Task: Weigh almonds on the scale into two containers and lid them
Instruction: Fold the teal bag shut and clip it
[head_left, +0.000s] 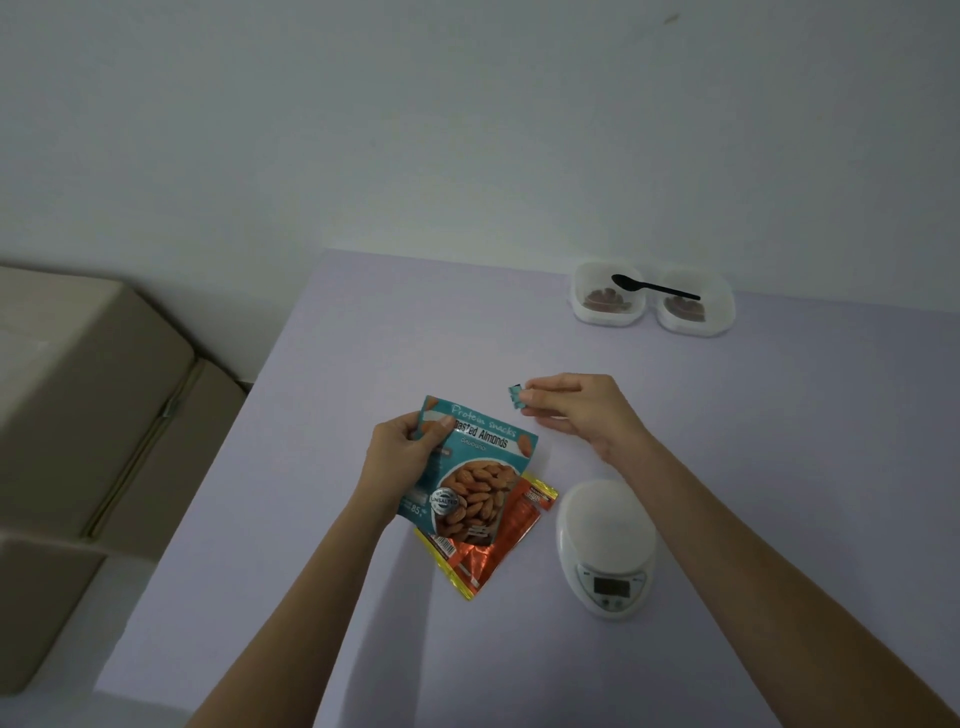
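Head view: a pale lilac desk stands against a plain wall, with tan boxes to its left. The left hand holds a teal almond bag by its upper left edge, thumb on the printed front, the grip closed on the bag. The bag is tilted and overlaps an orange foil packet lying flat on the desk beneath it. The right hand is just beyond the bag's top right corner, its fingertips pinched shut on a small teal strip of the same colour as the bag. A white scale sits on the desk near the packet's right side, below the right forearm, its platform bare; the display cannot be read. At the far edge, two white containers stand side by side, touching, each showing brown contents. A black spoon lies across both rims.
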